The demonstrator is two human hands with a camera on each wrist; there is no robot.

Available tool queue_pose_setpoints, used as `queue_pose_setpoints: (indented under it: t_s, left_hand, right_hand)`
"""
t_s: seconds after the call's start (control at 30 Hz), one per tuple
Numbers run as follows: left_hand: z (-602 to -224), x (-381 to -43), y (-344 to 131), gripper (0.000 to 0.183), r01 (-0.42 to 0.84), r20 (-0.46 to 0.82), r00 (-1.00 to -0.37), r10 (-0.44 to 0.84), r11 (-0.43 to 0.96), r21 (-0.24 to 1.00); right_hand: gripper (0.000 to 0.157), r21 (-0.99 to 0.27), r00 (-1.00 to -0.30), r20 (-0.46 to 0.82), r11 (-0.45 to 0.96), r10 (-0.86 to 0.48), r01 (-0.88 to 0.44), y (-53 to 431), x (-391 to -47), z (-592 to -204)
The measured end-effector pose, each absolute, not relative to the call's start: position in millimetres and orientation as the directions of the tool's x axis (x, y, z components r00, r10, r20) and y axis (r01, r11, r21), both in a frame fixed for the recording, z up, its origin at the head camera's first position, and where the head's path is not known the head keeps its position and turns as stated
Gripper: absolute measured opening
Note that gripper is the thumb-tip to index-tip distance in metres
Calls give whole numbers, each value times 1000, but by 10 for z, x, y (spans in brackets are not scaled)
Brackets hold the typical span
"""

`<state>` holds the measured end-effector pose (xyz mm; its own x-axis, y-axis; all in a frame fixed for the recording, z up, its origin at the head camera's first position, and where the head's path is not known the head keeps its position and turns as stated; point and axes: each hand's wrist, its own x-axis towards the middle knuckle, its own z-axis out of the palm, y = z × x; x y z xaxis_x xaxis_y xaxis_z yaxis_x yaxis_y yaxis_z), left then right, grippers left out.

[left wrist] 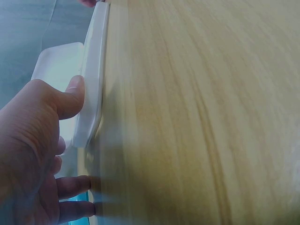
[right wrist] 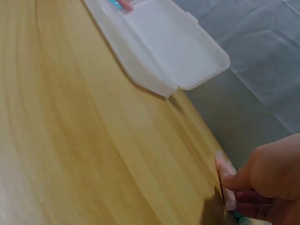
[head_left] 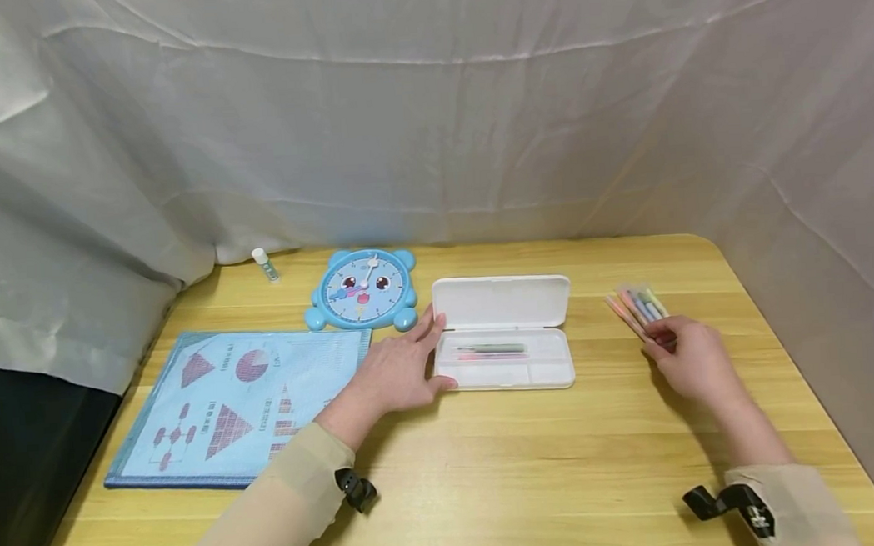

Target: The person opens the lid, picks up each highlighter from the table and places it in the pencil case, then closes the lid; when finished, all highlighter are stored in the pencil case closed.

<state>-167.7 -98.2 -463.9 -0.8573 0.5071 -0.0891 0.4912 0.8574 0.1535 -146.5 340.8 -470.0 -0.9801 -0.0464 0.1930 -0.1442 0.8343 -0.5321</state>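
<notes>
An open white pencil case point(head_left: 503, 336) lies mid-table with a few pens point(head_left: 490, 351) in its tray. My left hand point(head_left: 442, 348) rests at its left end, thumb against the front rim and straight fingers along the far side. The left wrist view shows the same: thumb on the case point(left wrist: 93, 70), fingers flat on the wood. To the right, my right hand point(head_left: 655, 345) pinches the near ends of a bunch of coloured pens point(head_left: 637, 307) lying on the table. In the right wrist view its thumb presses a pink pen point(right wrist: 224, 173), with the case point(right wrist: 164, 51) beyond.
A blue toy clock point(head_left: 363, 290) sits behind my left hand. A blue sheet with shape diagrams point(head_left: 238, 402) lies at the left, and a small glue stick point(head_left: 264, 264) at the back left. White cloth hangs round the wooden table point(head_left: 494, 470).
</notes>
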Motion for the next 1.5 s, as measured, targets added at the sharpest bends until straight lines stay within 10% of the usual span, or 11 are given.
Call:
queue_pose_setpoints:
  t_s: [0.83, 1.5]
  left_hand:
    - [-4650, -1687, -974, 103, 497, -85, -854, 513, 854, 155]
    - [-4631, -1678, -984, 103, 498, -82, -854, 514, 853, 156]
  right_hand:
    - [17, -506, -995, 58, 857, -75, -94, 3329, -1492, -4625]
    - [20, -626, -942, 333, 754, 28, -199, 3078, -1551, -4236]
